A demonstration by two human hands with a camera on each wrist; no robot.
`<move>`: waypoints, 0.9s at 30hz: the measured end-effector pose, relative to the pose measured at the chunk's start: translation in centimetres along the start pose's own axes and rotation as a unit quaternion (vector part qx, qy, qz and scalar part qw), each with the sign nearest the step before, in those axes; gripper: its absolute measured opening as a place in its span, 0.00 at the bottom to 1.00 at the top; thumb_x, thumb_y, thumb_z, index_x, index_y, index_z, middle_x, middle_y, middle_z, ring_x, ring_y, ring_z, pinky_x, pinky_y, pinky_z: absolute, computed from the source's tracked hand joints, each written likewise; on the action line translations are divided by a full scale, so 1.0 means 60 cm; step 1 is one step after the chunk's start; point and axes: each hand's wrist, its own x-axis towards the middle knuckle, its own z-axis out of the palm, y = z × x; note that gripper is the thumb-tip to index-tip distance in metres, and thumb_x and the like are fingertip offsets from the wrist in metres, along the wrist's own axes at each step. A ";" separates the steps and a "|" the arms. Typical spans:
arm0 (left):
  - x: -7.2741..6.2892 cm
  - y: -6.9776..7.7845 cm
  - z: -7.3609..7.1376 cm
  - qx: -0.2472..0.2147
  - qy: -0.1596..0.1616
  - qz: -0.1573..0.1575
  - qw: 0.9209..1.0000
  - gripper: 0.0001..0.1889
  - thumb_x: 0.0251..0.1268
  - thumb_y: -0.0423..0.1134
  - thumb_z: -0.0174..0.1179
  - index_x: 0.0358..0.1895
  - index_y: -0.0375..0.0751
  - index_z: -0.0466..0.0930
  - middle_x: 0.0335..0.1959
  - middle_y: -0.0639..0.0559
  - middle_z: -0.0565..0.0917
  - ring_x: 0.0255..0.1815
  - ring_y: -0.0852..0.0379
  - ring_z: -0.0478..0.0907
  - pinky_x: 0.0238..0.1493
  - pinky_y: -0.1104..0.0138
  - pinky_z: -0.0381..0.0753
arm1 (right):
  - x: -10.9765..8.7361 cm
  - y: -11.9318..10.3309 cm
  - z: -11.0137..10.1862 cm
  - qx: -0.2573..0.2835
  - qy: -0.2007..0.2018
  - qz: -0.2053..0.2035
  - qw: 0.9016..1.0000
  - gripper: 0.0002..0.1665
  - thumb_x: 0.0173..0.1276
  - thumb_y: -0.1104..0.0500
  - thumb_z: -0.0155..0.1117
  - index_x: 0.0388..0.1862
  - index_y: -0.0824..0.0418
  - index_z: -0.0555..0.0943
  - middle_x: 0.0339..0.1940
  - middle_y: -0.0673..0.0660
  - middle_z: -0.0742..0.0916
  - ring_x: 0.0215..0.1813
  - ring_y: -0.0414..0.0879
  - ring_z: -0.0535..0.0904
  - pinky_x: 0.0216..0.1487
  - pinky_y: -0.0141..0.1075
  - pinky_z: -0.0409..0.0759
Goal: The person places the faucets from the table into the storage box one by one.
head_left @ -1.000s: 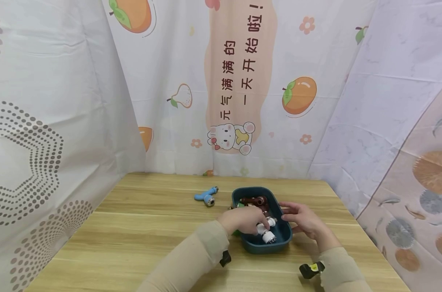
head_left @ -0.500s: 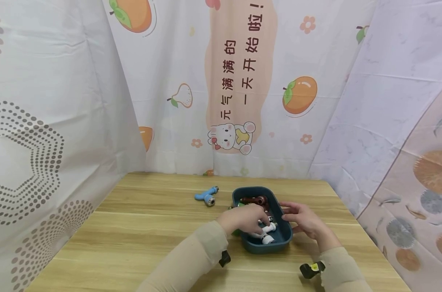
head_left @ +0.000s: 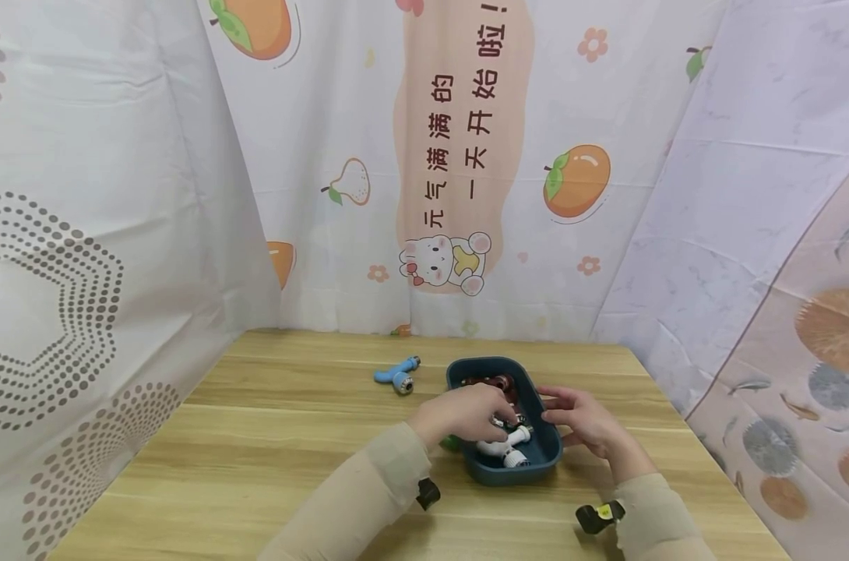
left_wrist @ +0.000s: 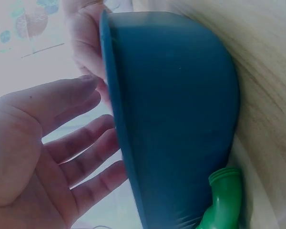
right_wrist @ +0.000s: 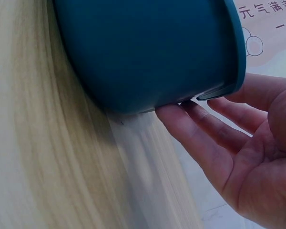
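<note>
On the wooden table (head_left: 291, 444), blue tub (head_left: 512, 477) holds brown pipe (head_left: 500, 382) and white pipe (head_left: 510, 447), white one toward the near end. Left hand (head_left: 463, 413) hangs over the tub, fingers loosely bent, no grip visible, tips partly hidden. Right hand (head_left: 584, 421) touches the outer wall, fingers nearly straight, thumb at the rim. Hands apart. Green pipe (left_wrist: 225, 198) sits outside, beside the tub. White pipe looks light, hard, slick, hardly fragile; best pinched at the joint. Tub seems stiff, light; hold by the rim.

Pale curtains (head_left: 326, 101) are hanging behind and beside a wood-grain desk (head_left: 270, 421); fruit (head_left: 576, 181), flowers (head_left: 593, 44) and a rabbit (head_left: 433, 262) are decorating the back one.
</note>
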 end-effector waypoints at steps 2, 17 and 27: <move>-0.004 -0.002 -0.004 -0.002 0.009 0.001 1.000 0.16 0.69 0.44 0.68 0.57 0.50 0.87 0.51 0.60 0.84 0.46 0.65 0.79 0.46 0.73 0.77 | 0.001 0.001 0.000 0.000 0.000 -0.001 1.000 0.37 0.74 0.66 0.62 0.78 0.71 0.61 0.67 0.77 0.74 0.56 0.60 0.82 0.44 0.57 0.85; -0.048 -0.010 -0.047 -0.036 0.077 0.001 0.996 0.16 0.71 0.45 0.66 0.59 0.50 0.86 0.53 0.58 0.82 0.44 0.62 0.78 0.45 0.73 0.77 | 0.000 -0.002 0.002 -0.008 0.007 0.002 1.000 0.37 0.74 0.66 0.61 0.78 0.71 0.61 0.67 0.79 0.73 0.56 0.61 0.82 0.44 0.57 0.85; -0.083 -0.024 -0.066 -0.064 0.130 -0.023 0.989 0.17 0.72 0.48 0.64 0.61 0.53 0.84 0.55 0.61 0.81 0.51 0.63 0.78 0.51 0.68 0.79 | -0.002 -0.003 0.005 -0.007 0.006 0.001 1.000 0.38 0.73 0.66 0.62 0.78 0.71 0.61 0.67 0.79 0.73 0.57 0.62 0.82 0.43 0.57 0.85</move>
